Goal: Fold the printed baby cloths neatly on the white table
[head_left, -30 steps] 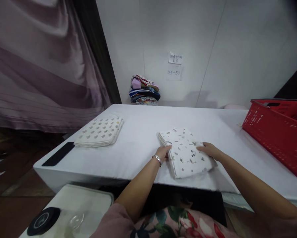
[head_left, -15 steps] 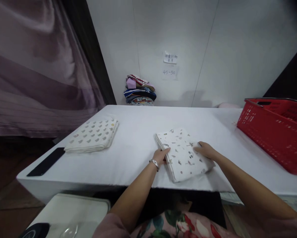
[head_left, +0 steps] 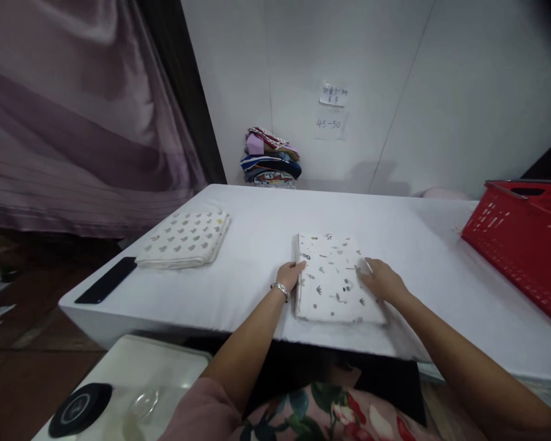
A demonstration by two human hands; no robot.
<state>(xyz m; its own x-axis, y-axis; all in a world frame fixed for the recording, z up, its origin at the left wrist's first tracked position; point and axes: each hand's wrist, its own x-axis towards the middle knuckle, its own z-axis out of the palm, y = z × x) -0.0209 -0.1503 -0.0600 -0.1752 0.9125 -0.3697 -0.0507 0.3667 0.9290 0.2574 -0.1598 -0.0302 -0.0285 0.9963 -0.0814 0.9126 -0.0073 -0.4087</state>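
Observation:
A folded white cloth (head_left: pixel 334 282) with small animal and leaf prints lies near the front of the table, its edges roughly square to it. My left hand (head_left: pixel 290 275), with a silver bracelet at the wrist, grips the cloth's left edge, thumb on top and the other fingers partly hidden. On the opposite side, my right hand (head_left: pixel 382 280) holds the right edge with its thumb over the print; its fingertips are largely out of sight. A second folded cloth (head_left: pixel 183 240), white with grey motifs, rests at the table's left side, apart from both hands.
A white-covered table (head_left: pixel 257 223) spans the view. The red basket (head_left: pixel 523 245) stands at its right, and a dark flat slab (head_left: pixel 106 280) lies on the left edge. Folded fabrics (head_left: pixel 271 158) are piled against the back wall. Lower left, a round black object (head_left: pixel 79 409) sits on a pale surface.
The printed cloth has turned and now lies straighter and flatter on the table, both hands still at its sides. The camera view has shifted slightly left.

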